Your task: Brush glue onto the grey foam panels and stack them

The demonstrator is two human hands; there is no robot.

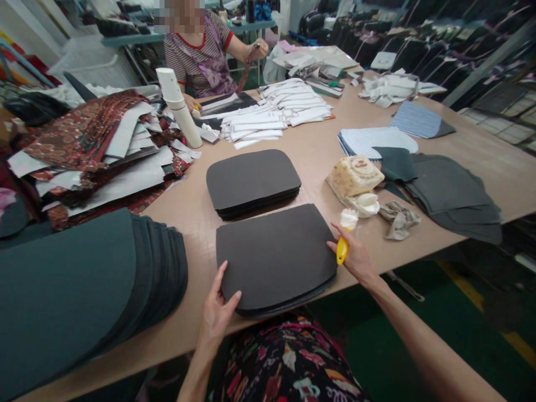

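Directly before me a stack of dark grey rounded panels (pixel 276 257) lies at the table's front edge. My left hand (pixel 218 307) rests at its left front corner, thumb and fingers apart on the top sheet and side. On the right side, my right hand (pixel 354 254) holds a brush with a yellow handle (pixel 342 248) and white bristles, while its fingertips touch the stack's edge. Just behind sits a second stack of similar grey panels (pixel 255 178). Right of it is a white-smeared, lumpy glue container (pixel 355 178), with a crumpled cloth (pixel 400 219) nearby.
Large dark green panels (pixel 84 290) are piled at left, below patterned red and white pieces (pixel 92 151). A white cylinder (pixel 180 109) leans there. White strips (pixel 280 109) lie farther back, where a co-worker (pixel 205 56) sits. More grey sheets (pixel 452 190) overhang the right edge.
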